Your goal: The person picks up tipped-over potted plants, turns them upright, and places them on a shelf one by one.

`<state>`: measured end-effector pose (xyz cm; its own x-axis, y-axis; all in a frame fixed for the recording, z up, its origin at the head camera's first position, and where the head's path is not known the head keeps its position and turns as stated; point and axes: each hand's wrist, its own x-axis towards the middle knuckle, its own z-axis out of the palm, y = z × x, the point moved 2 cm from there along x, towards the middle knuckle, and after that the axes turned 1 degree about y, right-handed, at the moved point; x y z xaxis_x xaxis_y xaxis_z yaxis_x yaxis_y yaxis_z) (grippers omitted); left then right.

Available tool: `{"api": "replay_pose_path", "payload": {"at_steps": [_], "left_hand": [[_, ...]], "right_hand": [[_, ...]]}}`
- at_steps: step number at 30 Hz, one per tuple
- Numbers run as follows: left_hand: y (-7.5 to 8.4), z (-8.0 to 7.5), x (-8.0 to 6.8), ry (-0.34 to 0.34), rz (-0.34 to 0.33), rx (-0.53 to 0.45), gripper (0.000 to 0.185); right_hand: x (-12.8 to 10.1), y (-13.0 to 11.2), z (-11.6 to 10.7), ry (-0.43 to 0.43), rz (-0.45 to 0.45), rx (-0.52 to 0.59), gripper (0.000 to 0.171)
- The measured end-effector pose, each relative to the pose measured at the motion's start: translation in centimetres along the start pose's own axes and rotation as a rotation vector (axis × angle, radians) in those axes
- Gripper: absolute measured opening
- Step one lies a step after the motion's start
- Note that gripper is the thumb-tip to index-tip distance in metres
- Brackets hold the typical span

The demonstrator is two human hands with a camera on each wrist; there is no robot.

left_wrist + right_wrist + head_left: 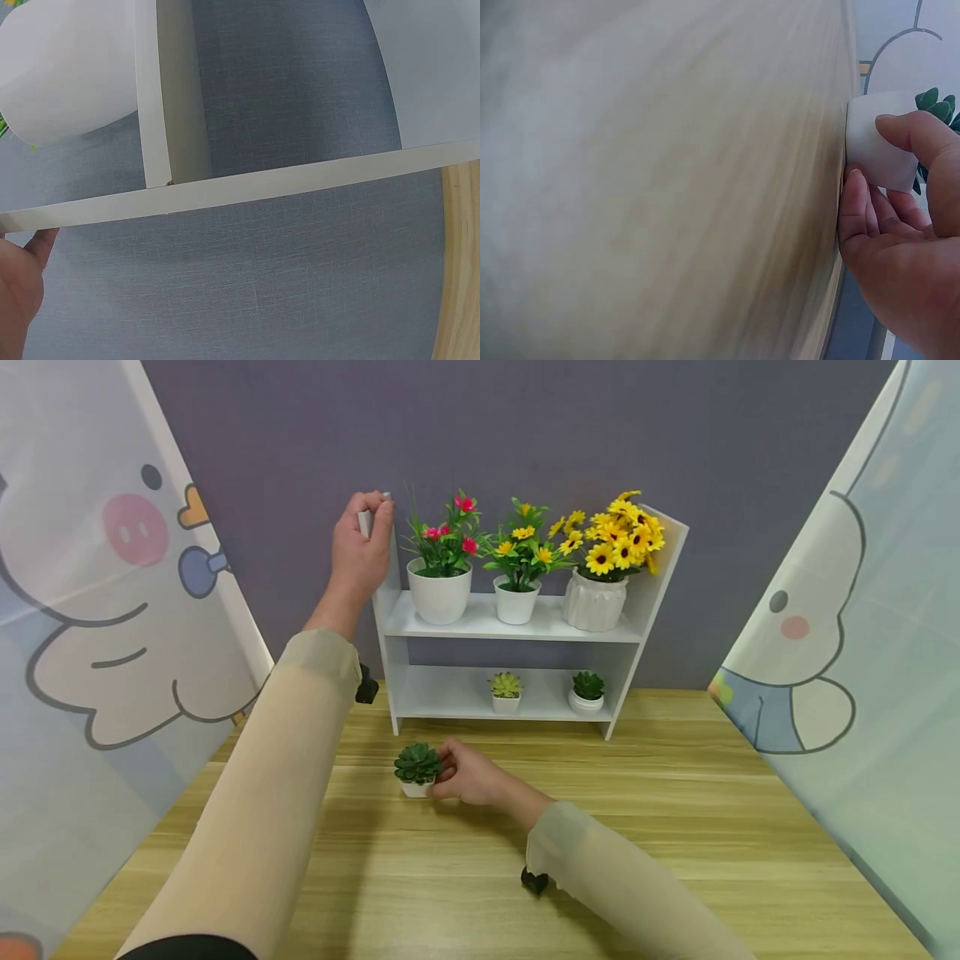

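My left hand (pixel 363 545) grips the top of the left side panel of a white two-tier shelf (pixel 517 631). In the left wrist view the fingertips (pixel 43 246) show at the edge of that panel (pixel 247 186). On the wooden table in front of the shelf stands a dark green succulent (pixel 417 765) in a small white pot (pixel 881 139). My right hand (pixel 472 774) holds this pot from its right side. The right wrist view shows the thumb (pixel 915 135) against the pot, with the other fingers low beside it, near the tabletop.
On the upper shelf stand a pink-flowered plant (pixel 440 593), a small yellow-flowered plant (pixel 516 603) and a fuller yellow bouquet in a ribbed pot (pixel 595 602). Below are a light green succulent (pixel 506 690) and a dark one (pixel 587 690). Cartoon-printed panels (pixel 832 635) flank the table (pixel 675 777).
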<state>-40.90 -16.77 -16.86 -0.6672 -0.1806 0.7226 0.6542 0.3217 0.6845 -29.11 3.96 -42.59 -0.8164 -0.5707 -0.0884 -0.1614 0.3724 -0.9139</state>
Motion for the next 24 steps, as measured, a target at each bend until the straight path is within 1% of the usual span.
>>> {"api": "replay_pose_path", "payload": {"at_steps": [7,13,17,24], "left_hand": [[0.04,0.01,0.0,-0.006,-0.003,-0.002,0.016],[0.02,0.0,-0.01,-0.003,-0.008,-0.006,0.017],[0.01,0.0,-0.01,-0.003,-0.008,-0.002,0.016],[0.03,-0.04,-0.04,-0.004,0.0,0.012,0.018]], "right_hand": [[0.0,0.19,0.05,-0.008,0.003,0.034,0.052],[-0.02,0.23,-0.07,-0.012,0.016,0.021,0.056],[-0.04,0.28,-0.15,-0.029,0.013,0.035,0.06],[-0.05,0.2,-0.1,-0.029,-0.017,0.073,0.051]]}}
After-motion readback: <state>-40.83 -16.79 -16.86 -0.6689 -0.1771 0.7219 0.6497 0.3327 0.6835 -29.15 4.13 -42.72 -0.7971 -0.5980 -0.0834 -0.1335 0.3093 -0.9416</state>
